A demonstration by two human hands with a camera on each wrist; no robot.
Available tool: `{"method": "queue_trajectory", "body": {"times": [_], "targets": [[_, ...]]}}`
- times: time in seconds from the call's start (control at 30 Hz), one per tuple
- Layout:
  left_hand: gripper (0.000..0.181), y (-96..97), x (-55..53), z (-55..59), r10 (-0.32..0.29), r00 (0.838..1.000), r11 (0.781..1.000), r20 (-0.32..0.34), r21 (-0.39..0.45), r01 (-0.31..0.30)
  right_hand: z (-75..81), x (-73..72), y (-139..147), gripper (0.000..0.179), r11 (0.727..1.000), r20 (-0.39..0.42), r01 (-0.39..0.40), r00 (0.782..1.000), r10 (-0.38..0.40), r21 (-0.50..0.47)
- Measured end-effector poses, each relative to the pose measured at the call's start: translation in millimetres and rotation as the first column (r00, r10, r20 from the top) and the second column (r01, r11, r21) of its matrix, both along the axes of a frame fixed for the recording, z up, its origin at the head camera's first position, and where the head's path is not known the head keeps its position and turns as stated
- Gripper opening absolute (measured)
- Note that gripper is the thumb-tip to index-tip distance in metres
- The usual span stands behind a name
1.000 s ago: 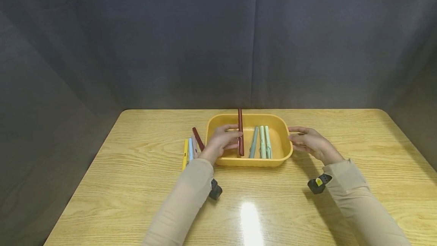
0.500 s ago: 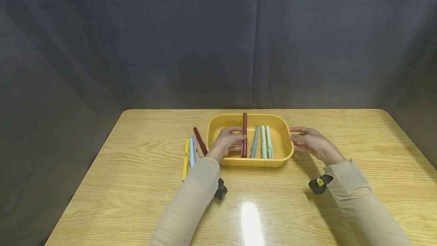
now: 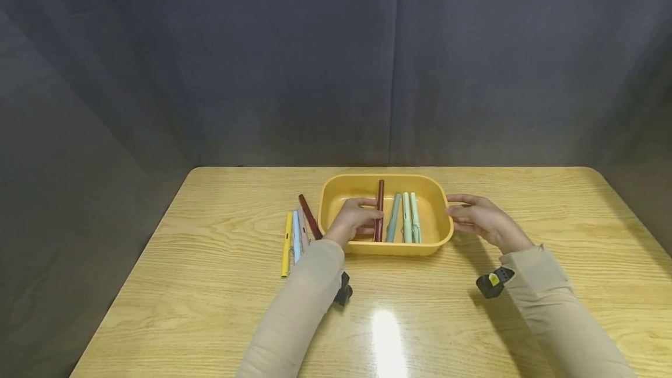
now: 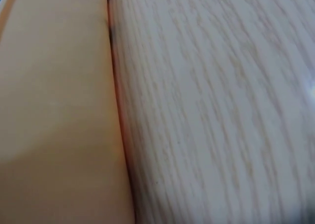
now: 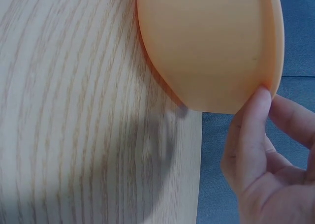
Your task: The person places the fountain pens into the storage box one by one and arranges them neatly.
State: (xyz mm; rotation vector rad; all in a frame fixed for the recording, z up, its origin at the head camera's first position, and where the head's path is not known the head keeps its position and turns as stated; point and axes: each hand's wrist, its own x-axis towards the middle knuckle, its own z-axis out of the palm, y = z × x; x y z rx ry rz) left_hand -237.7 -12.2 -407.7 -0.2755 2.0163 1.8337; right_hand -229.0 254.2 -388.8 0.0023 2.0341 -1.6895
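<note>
My left hand (image 3: 354,223) reaches into the yellow tray (image 3: 388,177) in the head view and holds a dark red pen (image 3: 381,192) between thumb and fingers. That pen stands lengthwise in the tray, its near end close to the front wall. To its right lie a grey-green pen (image 3: 393,217) and two pale green pens (image 3: 407,220). My right hand (image 3: 485,221) touches the tray's right end from outside. In the right wrist view its thumb (image 5: 256,120) rests against the tray's rim (image 5: 278,42). The left wrist view shows only tray wall (image 4: 59,86) and tabletop, not the hand.
Left of the tray on the wooden table (image 3: 184,284) lie a yellow pen (image 3: 286,244), a light blue pen (image 3: 296,235), a pinkish pen (image 3: 303,227) and another dark red pen (image 3: 310,216). A dark curtain (image 3: 294,74) hangs behind the table.
My left hand has moved slightly right and lowered the dark red pen deeper into the tray, nearer the grey-green pen. My right hand stays at the tray's end.
</note>
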Motion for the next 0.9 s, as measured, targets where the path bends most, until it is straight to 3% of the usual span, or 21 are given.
{"method": "queue_trajectory", "body": {"times": [0.43,0.9], "targets": [[0.043,2.6,-0.6,0.0,-0.067,0.998,0.998,0.012,-0.017,0.068,3.4,0.0,0.4,0.06,0.999,0.015,0.018,1.0,-0.018,-0.027],[0.04,5.9,0.3,-2.4,-0.071,0.997,0.993,-0.014,-0.101,0.069,1.1,1.2,-0.2,0.062,1.0,0.013,0.006,1.0,-0.005,-0.017]]}}
